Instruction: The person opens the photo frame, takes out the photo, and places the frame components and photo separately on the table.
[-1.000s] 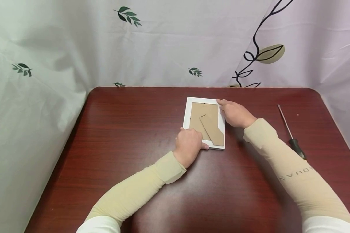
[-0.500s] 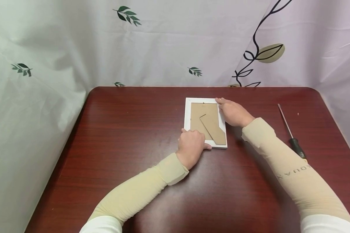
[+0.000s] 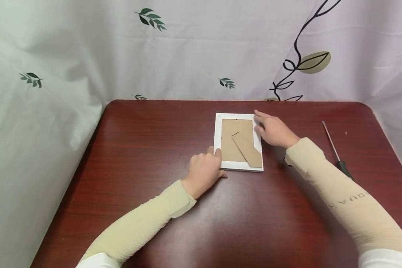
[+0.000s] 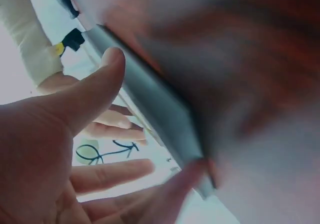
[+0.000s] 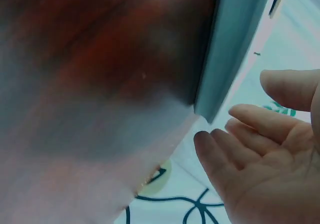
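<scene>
A white picture frame [image 3: 237, 141] lies face down on the table, its brown backing and angled stand flap [image 3: 249, 154] facing up. At its lower left corner is my left hand [image 3: 203, 171], fingers extended along the edge and thumb held apart. In the left wrist view, the frame's side [image 4: 160, 104] runs past the spread thumb and fingers. My right hand [image 3: 274, 130] is at the upper right edge with loosely straight fingers. The right wrist view shows the frame's corner [image 5: 225, 74] close to those fingertips, with no grip around it.
A screwdriver [image 3: 331, 143] with a black handle lies on the right of the dark red table [image 3: 147, 149], its handle end partly hidden by the right sleeve. A leaf-patterned curtain [image 3: 187, 48] hangs behind the table's far edge.
My left hand has loosened from the frame's lower left corner and shifted left, uncovering more of it. The right hand's fingers have opened away from the upper right corner. Earlier the frame turned slightly.
</scene>
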Motion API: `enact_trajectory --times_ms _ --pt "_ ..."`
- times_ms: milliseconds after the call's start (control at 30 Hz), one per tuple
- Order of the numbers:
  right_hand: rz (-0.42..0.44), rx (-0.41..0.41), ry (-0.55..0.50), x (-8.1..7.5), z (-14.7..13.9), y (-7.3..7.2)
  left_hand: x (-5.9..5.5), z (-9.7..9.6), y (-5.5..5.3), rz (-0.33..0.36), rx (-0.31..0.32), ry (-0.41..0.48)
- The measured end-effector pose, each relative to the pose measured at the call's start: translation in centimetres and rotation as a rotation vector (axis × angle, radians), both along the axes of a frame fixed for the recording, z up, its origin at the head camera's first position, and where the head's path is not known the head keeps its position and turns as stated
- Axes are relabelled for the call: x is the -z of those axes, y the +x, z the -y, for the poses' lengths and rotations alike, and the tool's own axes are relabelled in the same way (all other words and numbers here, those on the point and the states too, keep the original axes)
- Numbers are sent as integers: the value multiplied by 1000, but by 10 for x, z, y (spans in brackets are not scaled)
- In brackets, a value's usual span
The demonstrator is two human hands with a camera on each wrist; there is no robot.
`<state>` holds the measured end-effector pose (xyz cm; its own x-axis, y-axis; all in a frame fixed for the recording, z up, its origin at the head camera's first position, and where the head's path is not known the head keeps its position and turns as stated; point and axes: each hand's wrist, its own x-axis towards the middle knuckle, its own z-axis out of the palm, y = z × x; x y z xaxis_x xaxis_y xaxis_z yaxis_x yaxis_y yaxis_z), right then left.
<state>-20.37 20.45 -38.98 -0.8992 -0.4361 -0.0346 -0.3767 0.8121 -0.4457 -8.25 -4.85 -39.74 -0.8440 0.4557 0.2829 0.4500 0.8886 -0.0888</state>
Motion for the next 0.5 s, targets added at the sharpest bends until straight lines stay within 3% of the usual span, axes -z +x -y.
enact_trajectory --times_ms 233,500 --pt "-4 157 7 -16 -3 -9 9 15 3 41 78 94" --pt "75 184 11 -12 7 -23 11 17 3 159 98 122"
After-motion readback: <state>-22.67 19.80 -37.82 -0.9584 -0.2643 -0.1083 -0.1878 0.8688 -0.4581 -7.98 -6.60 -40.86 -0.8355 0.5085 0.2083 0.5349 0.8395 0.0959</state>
